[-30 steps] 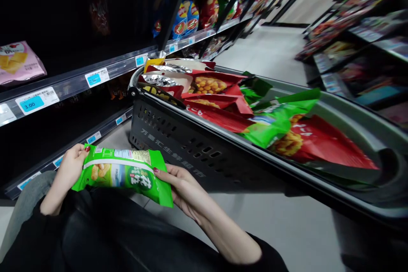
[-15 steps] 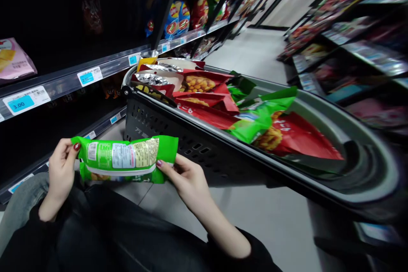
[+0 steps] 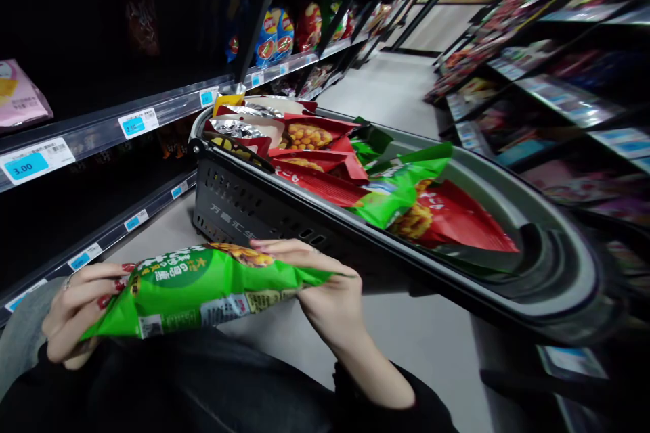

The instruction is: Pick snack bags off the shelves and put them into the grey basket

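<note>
A green snack bag (image 3: 187,284) is stretched between my two hands above my lap, its printed side tilted up and part of the label side showing below. My left hand (image 3: 84,308) grips the bag's left end, red-nailed fingers on top. At the other end, my right hand (image 3: 328,291) is closed on the bag, with fingers lying along its far edge. Just beyond stands a dark shopping basket (image 3: 228,196). It holds several red snack bags (image 3: 457,216), another green snack bag (image 3: 406,183) and silvery packets (image 3: 238,127).
On the left, a dark shelf has price tags (image 3: 38,161) along its edge and a pink packet (image 3: 23,95) on it. Blue chip bags (image 3: 274,34) stand farther down. Stocked shelves (image 3: 558,95) line the right side of the aisle, blurred. Grey floor (image 3: 401,88) runs between.
The green snack bag has been turned from its label side towards its printed front and lowered slightly. Both hands have shifted their hold on it. The view has shifted a little.
</note>
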Demonstrator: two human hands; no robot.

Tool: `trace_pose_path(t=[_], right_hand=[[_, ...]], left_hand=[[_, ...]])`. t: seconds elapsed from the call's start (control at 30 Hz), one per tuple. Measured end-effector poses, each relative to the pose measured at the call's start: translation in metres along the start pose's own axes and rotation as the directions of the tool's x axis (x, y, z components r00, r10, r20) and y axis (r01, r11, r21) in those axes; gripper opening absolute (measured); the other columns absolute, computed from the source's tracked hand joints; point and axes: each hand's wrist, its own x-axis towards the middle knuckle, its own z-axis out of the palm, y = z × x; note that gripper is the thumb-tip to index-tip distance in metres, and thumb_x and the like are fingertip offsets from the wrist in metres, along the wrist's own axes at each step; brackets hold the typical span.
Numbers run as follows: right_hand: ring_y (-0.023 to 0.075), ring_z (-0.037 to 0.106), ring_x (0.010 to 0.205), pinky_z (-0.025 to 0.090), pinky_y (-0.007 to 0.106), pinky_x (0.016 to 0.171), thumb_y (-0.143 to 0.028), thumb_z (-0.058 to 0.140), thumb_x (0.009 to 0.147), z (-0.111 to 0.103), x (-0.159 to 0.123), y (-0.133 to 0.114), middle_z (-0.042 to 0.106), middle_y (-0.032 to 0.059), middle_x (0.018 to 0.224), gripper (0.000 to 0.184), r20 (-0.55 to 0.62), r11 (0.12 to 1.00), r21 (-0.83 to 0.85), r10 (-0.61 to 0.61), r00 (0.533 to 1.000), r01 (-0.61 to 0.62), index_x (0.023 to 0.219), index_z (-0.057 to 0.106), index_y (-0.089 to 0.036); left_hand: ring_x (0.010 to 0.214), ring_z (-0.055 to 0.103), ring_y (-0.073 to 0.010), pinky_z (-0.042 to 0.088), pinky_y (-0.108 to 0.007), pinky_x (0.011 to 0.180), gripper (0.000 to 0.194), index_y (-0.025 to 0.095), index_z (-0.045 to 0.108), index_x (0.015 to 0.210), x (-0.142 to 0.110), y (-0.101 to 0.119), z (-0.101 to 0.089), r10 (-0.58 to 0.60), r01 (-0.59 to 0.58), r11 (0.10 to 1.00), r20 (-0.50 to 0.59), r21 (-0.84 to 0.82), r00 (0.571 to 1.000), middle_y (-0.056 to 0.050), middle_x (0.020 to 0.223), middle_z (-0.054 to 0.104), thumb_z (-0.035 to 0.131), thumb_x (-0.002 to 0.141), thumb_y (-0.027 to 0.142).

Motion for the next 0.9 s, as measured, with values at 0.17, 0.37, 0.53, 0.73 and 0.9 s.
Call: trace_pose_path(t=[0.17, 0.37, 0.53, 0.73, 0.9], right_hand=[[0.0145, 0.051, 0.057, 0.042, 0.026, 0.055, -0.037, 0.063, 0.074, -0.004, 0.011, -0.011, 0.059, -0.0002, 0.062, 0.016, -0.117, 0.984, -0.164, 0.047, 0.992, -0.066, 0.069, 0.062, -0.021], [0.0101, 0.044, 0.055, 0.034, 0.023, 0.052, -0.025, 0.059, 0.075, -0.017, 0.063, -0.062, 0.052, -0.0019, 0.060, 0.012, 0.135, 0.909, -0.401, -0.067, 0.989, 0.116, 0.066, 0.057, -0.017], [0.0117, 0.048, 0.056, 0.034, 0.024, 0.053, -0.025, 0.058, 0.075, -0.015, 0.090, -0.087, 0.057, -0.0010, 0.061, 0.014, 0.347, 0.799, -0.566, 0.007, 0.938, 0.204, 0.065, 0.061, -0.015], [0.0120, 0.049, 0.056, 0.034, 0.024, 0.054, -0.023, 0.059, 0.074, -0.008, 0.094, -0.081, 0.057, -0.0017, 0.060, 0.012, 0.359, 0.688, -0.692, 0.063, 0.931, 0.220, 0.064, 0.060, -0.016], [0.0142, 0.057, 0.067, 0.042, 0.023, 0.058, -0.022, 0.060, 0.069, -0.019, 0.094, -0.081, 0.063, -0.0014, 0.077, 0.030, 0.379, 0.870, -0.484, 0.111, 0.919, 0.094, 0.099, 0.062, -0.020]], left_hand=[[0.060, 0.061, -0.0169, 0.050, -0.031, 0.056, 0.024, 0.023, 0.058, 0.089, -0.008, 0.005, 0.038, -0.075, 0.077, 0.975, 0.017, -0.207, 0.997, -0.001, 0.067, 0.063, 0.051, 0.082, 0.045], [0.056, 0.058, -0.0152, 0.044, -0.024, 0.053, 0.023, 0.018, 0.064, 0.075, -0.020, 0.017, 0.054, -0.414, 0.555, 0.831, 0.629, -0.034, 0.658, -0.001, 0.062, 0.064, 0.064, 0.072, 0.040], [0.061, 0.065, -0.0206, 0.049, -0.029, 0.062, 0.032, 0.017, 0.071, 0.059, -0.031, 0.029, 0.068, -0.392, 0.752, 0.653, 0.814, -0.082, 0.429, -0.006, 0.062, 0.070, 0.054, 0.080, 0.036], [0.055, 0.065, -0.0196, 0.050, -0.029, 0.054, 0.032, 0.018, 0.075, 0.070, -0.053, 0.026, 0.079, -0.423, 0.925, 0.341, 0.851, -0.168, 0.311, -0.007, 0.067, 0.072, 0.061, 0.074, 0.046], [0.053, 0.062, -0.0162, 0.049, -0.025, 0.050, 0.030, 0.017, 0.071, 0.072, -0.067, 0.025, 0.086, -0.460, 0.967, -0.034, 0.863, -0.254, 0.211, -0.004, 0.064, 0.068, 0.072, 0.063, 0.045]])
